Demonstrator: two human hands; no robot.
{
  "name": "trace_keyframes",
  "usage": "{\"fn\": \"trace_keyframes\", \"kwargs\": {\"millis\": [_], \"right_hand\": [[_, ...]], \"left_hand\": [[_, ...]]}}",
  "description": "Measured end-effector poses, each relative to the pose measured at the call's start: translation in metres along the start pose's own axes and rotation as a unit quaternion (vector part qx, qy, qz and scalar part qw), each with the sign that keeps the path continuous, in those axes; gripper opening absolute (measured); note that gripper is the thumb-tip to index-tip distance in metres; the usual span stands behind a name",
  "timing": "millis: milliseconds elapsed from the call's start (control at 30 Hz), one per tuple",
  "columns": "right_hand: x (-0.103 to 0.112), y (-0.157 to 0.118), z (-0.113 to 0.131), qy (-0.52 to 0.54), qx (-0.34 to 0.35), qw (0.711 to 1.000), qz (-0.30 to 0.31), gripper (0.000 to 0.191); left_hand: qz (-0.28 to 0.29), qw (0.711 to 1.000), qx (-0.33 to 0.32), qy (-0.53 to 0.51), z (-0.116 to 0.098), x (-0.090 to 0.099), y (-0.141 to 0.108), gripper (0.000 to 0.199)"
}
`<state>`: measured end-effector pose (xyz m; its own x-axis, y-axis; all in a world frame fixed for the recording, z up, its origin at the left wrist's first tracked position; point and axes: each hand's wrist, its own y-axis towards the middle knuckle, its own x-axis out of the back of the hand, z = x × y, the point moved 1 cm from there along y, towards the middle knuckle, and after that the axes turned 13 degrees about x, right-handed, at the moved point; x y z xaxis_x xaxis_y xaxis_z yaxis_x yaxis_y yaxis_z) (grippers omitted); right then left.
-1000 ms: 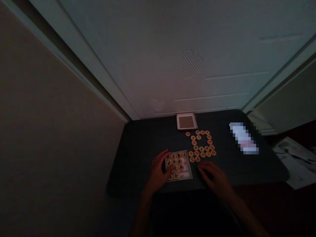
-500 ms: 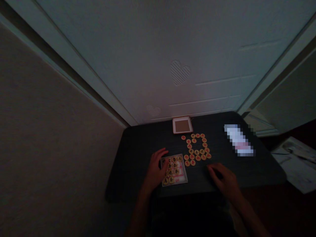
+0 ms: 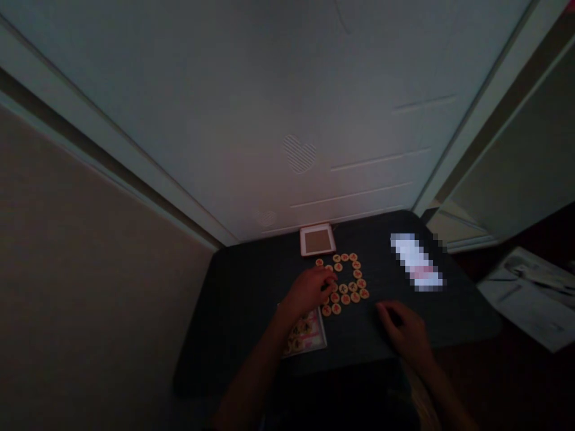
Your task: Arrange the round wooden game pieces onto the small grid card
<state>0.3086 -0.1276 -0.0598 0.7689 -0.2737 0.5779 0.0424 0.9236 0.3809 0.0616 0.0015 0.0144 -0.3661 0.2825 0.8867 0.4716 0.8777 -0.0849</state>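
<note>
Round Chinese chess pieces (image 3: 345, 298) lie face up on the dark table (image 3: 242, 299), set out in a rough loop with red and black characters. My left hand (image 3: 312, 288) reaches across the left side of the loop. Its fingers are bent together over the pieces there, and the fingertips hide what is between them. Beneath my left wrist sits a shallow square box (image 3: 324, 336) holding more pieces, mostly covered by the hand and forearm. My right hand (image 3: 404, 329) rests at the table's near right, loosely curled, apart from the pieces, with nothing visible in it.
A small white-framed tray or case (image 3: 318, 242) with a brown middle lies at the back against the pale door (image 3: 251, 149) with its heart relief. A blurred-out whitish item (image 3: 415, 261) is on the right of the table. Papers (image 3: 530, 299) lie beyond the right edge.
My left hand has left the box's left side and moved right and forward onto the loop, its fingers closing in. My right hand keeps its place. The camera view has shifted.
</note>
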Motion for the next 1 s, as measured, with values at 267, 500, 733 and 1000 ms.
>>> {"fn": "trace_keyframes", "kwargs": {"millis": [267,500,733,1000], "right_hand": [[0.002,0.005,0.004,0.007,-0.011,1.0,-0.002,0.034],[0.001,0.005,0.004,0.017,-0.016,1.0,-0.004,0.035],[0.0,0.005,0.004,0.02,-0.018,1.0,0.008,0.035],[0.001,0.005,0.003,0.012,-0.016,1.0,0.005,0.038]], "left_hand": [[-0.035,0.998,0.027,0.053,-0.006,0.014,0.018,0.024],[-0.022,0.988,0.058,0.141,-0.018,0.017,0.051,0.029],[-0.012,0.986,0.063,0.153,-0.014,0.013,0.057,0.026],[-0.005,0.98,0.102,0.17,-0.012,0.017,0.056,0.026]]}}
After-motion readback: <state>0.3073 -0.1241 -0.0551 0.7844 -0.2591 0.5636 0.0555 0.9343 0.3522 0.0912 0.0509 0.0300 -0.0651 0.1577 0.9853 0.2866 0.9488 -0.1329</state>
